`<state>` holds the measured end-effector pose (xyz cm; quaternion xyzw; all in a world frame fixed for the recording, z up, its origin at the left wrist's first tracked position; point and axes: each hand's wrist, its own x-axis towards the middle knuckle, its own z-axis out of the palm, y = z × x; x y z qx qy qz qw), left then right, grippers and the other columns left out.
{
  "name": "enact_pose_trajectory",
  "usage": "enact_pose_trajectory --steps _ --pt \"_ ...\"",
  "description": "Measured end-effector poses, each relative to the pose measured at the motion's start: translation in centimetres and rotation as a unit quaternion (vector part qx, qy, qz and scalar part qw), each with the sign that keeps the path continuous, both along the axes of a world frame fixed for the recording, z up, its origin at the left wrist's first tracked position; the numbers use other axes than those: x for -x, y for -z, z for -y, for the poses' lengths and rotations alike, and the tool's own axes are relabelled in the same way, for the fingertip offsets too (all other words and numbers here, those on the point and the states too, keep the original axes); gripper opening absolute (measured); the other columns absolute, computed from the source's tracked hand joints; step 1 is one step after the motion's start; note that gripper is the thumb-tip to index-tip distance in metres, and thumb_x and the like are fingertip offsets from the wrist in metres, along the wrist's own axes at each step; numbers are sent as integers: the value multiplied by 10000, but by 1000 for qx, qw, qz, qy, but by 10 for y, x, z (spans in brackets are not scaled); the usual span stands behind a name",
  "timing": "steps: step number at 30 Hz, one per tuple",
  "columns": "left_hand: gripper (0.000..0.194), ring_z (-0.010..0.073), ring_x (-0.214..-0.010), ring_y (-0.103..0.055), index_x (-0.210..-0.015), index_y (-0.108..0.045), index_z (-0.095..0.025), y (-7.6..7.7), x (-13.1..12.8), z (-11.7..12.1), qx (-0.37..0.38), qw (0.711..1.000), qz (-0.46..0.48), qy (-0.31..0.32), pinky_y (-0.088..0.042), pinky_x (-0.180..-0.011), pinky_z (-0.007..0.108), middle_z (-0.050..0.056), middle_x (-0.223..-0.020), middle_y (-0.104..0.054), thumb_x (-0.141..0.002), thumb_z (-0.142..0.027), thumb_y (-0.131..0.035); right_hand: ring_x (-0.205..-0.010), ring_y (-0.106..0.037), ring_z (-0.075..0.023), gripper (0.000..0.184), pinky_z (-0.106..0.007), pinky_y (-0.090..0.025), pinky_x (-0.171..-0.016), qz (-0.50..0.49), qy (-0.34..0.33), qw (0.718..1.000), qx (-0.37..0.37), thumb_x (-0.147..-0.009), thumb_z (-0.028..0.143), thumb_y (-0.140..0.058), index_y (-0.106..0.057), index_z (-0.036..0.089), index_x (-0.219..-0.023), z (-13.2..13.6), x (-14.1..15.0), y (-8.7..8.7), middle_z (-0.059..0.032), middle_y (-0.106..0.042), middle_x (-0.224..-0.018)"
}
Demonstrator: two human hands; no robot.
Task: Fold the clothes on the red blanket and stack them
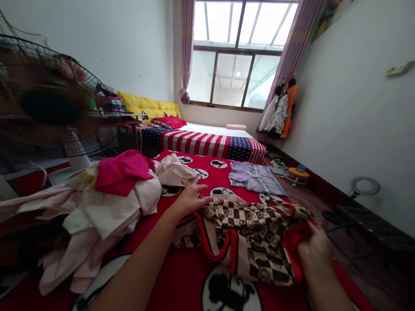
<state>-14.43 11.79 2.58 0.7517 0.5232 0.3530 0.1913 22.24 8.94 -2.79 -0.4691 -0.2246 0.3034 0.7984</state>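
Note:
A brown-and-beige checked garment (259, 229) with red and black trim lies loosely spread on a red bed cover (177, 285) printed with black cartoon figures in white circles. My left hand (191, 199) is at the garment's far left edge, thumb and index finger stretched apart, the fingertips at the cloth. At the right end, my right hand (316, 246) has its fingers closed on the garment, near a red-lined opening; some of those fingers are hidden by cloth. Just beyond the left hand sits a crumpled pale cloth (177, 170). Past the garment, a folded lavender-and-grey striped shirt (256, 178) lies flat.
Left of my arm is a heap of white clothes (100, 211) topped by a bright pink cloth (125, 172). A large fan (48, 106) stands at the left. Behind is another bed with a stars-and-stripes cover (197, 142). A yellow stool (298, 173) and ring light (365, 185) stand right.

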Motion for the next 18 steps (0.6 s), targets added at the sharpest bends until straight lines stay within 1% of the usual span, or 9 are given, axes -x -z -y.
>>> enact_pose_trajectory --steps 3,5,7,9,10,12,14,16,18 --pt "890 280 -1180 -545 -1343 -536 -226 14 -6 2 44 991 -21 128 -414 -996 343 97 -1315 -585 -529 -431 -832 -791 -665 -162 444 -311 -562 -764 2 11 999 41 -569 277 -717 -560 232 -982 1 14 3 21 -659 -861" --pt "738 255 -1015 -626 -1196 -662 -241 21 -11 2 63 985 15 160 -454 -909 313 50 -1118 -695 -489 -345 -842 -926 -662 -217 620 -363 -550 -831 90 -36 992 75 -552 352 -765 -543 228 -1118 4 20 3 -29 -664 -1006" --pt "355 216 -766 -655 -880 -770 -193 22 -14 0 72 985 83 134 -481 -748 276 11 -777 -726 -544 -305 -789 -1110 -590 -308 787 -464 -482 -947 231 -42 962 136 -515 415 -788 -514 204 -1223 7 21 3 -103 -622 -1175" --pt "209 200 -677 -635 -735 -751 -151 17 -12 -3 60 985 141 78 -470 -659 261 10 -654 -686 -633 -329 -709 -1195 -518 -378 787 -537 -385 -1025 347 -27 919 188 -480 407 -790 -561 169 -1194 9 19 2 -145 -612 -1206" --pt "253 202 -699 -637 -777 -743 -138 13 -10 -4 48 983 171 48 -471 -654 262 21 -694 -694 -681 -359 -666 -1188 -521 -391 723 -545 -368 -1034 367 -36 908 198 -480 390 -782 -602 160 -1141 11 19 0 -148 -634 -1172" --pt "361 212 -779 -647 -924 -710 -120 5 -4 -7 20 960 279 -11 -490 -686 279 54 -848 -714 -744 -413 -604 -1111 -587 -365 590 -511 -422 -994 325 -87 925 175 -540 386 -747 -643 166 -1078 13 21 -2 -130 -677 -1093" --pt "437 217 -817 -653 -1009 -673 -112 -2 0 -10 -2 904 423 -58 -510 -721 301 80 -928 -710 -730 -444 -622 -1059 -628 -314 586 -454 -482 -938 250 -123 953 116 -631 412 -701 -610 193 -1166 15 26 -5 -102 -679 -1115" --pt "479 221 -878 -656 -1078 -650 -121 -4 2 -12 -18 861 504 -74 -520 -773 313 90 -979 -703 -709 -425 -653 -1142 -584 -298 708 -445 -458 -973 271 -99 954 78 -679 421 -676 -489 225 -1333 15 30 -5 -94 -609 -1258" --pt "495 227 -1020 -625 -1163 -626 -148 -1 3 -15 -42 879 465 -97 -506 -855 317 100 -1111 -667 -721 -368 -654 -1258 -478 -322 807 -474 -374 -1047 383 -50 917 101 -679 410 -673 -403 208 -1412 14 33 -4 -124 -505 -1373"
